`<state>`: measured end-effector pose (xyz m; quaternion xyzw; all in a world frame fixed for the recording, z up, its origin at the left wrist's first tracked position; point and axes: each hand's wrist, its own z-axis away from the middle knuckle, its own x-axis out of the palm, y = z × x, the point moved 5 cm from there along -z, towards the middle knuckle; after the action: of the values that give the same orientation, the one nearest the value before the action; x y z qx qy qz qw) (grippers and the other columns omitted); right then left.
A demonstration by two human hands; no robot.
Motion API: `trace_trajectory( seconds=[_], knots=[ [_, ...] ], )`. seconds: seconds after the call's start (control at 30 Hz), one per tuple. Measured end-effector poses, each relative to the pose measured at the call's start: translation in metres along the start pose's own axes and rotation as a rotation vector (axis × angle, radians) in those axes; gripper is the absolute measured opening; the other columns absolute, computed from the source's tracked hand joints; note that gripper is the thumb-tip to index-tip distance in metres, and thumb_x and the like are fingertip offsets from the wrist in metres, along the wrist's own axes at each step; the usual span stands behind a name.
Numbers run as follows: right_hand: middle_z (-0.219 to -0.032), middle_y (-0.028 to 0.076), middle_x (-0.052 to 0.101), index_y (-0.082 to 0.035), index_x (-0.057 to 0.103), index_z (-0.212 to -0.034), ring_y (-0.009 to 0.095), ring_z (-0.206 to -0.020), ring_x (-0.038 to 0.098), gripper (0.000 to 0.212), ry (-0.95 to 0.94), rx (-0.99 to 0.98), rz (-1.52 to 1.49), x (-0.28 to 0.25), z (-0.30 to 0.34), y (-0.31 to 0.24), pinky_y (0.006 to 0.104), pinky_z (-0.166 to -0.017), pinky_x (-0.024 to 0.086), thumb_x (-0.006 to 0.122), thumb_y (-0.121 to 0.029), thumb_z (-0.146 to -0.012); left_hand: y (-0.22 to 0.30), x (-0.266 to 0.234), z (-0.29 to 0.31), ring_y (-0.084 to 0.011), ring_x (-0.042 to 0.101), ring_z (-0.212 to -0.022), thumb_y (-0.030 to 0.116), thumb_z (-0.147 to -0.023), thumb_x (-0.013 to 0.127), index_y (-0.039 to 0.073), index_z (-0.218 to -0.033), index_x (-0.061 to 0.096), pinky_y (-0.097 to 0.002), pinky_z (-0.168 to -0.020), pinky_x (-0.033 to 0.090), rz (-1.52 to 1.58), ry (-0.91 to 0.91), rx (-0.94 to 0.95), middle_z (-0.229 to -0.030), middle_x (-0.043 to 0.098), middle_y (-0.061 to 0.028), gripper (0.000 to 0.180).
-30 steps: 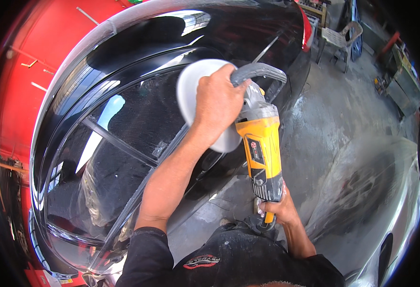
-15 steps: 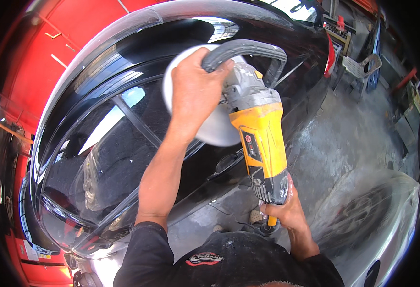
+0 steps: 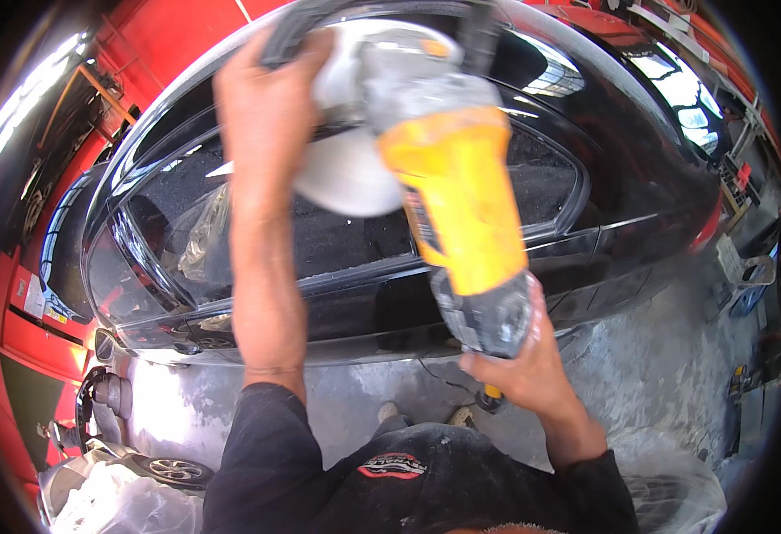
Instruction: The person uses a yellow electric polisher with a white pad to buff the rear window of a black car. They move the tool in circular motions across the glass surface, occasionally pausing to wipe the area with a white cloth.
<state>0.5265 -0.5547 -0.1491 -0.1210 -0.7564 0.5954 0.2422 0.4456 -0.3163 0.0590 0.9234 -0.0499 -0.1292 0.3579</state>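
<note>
rotary polisher (image 3: 457, 200), centre: left hand (image 3: 270, 102) wraps handle (image 3: 293, 31), probably steadying blurred pad (image 3: 350, 175); right hand (image 3: 526, 369) grips rear body (image 3: 484, 319).

This looks like a car body workshop: a glossy black car (image 3: 648, 209) spans the middle of the frame, with a yellow-and-grey handheld power polisher (image 3: 457, 196) and its round white pad (image 3: 350, 178) held over it. Stained grey concrete floor (image 3: 657, 356) shows at lower right; crumpled translucent plastic sheeting (image 3: 119, 505) lies beside a silver-spoked car wheel (image 3: 177, 468) at lower left.
</note>
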Motion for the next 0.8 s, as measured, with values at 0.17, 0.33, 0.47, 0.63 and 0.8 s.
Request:
trace_trajectory(
  seconds=[0.17, 0.33, 0.47, 0.63, 0.8],
  knots=[
    [-0.138, 0.023, 0.050, 0.000, 0.008, -0.159, 0.029, -0.129, 0.052, 0.108, -0.275, -0.088, 0.121, 0.073, -0.050, -0.003, 0.0393, -0.110, 0.040, 0.075, 0.000, -0.074, -0.036, -0.112, -0.025, -0.0035, 0.037, -0.045, 0.016, -0.091, 0.077, 0.002, -0.100, 0.067, -0.0235, -0.044, 0.031, 0.092, 0.252, -0.026, -0.056, 0.044, 0.0074, 0.019],
    [-0.128, 0.033, 0.059, 0.000, 0.000, -0.159, 0.039, -0.117, 0.064, 0.106, -0.409, -0.134, 0.148, 0.119, -0.076, -0.004, 0.0398, -0.104, 0.046, 0.068, -0.001, -0.077, -0.058, -0.182, -0.033, -0.0034, 0.032, -0.045, 0.018, -0.094, 0.076, 0.005, -0.095, 0.066, -0.0250, -0.046, 0.028, 0.047, 0.298, 0.010, -0.054, 0.041, 0.0075, 0.016],
    [-0.133, 0.031, 0.057, 0.003, 0.002, -0.158, 0.037, -0.122, 0.062, 0.105, -0.395, -0.086, 0.151, 0.115, -0.070, -0.010, 0.0381, -0.106, 0.044, 0.069, -0.003, -0.078, -0.052, -0.173, -0.035, -0.0045, 0.035, -0.045, 0.018, -0.091, 0.079, 0.003, -0.095, 0.067, -0.0243, -0.046, 0.030, 0.061, 0.223, 0.006, -0.055, 0.042, 0.0065, 0.019],
    [-0.145, 0.024, 0.047, 0.002, 0.004, -0.159, 0.029, -0.133, 0.050, 0.108, -0.269, -0.039, 0.148, 0.084, -0.034, -0.011, 0.0362, -0.112, 0.038, 0.073, -0.003, -0.076, -0.038, -0.122, -0.022, -0.0058, 0.041, -0.047, 0.017, -0.088, 0.081, 0.000, -0.097, 0.068, -0.0238, -0.044, 0.034, 0.124, 0.139, -0.042, -0.059, 0.049, 0.0029, 0.024],
    [-0.140, 0.017, 0.048, 0.000, 0.016, -0.157, 0.025, -0.132, 0.047, 0.105, -0.042, 0.097, -0.035, 0.039, 0.010, 0.016, 0.0394, -0.113, 0.036, 0.078, -0.001, -0.072, -0.014, -0.036, 0.003, -0.0111, 0.057, -0.056, 0.015, -0.088, 0.076, 0.006, -0.105, 0.075, -0.0279, -0.052, 0.044, 0.005, -0.044, 0.001, -0.068, 0.064, -0.0001, 0.019]
  ],
)
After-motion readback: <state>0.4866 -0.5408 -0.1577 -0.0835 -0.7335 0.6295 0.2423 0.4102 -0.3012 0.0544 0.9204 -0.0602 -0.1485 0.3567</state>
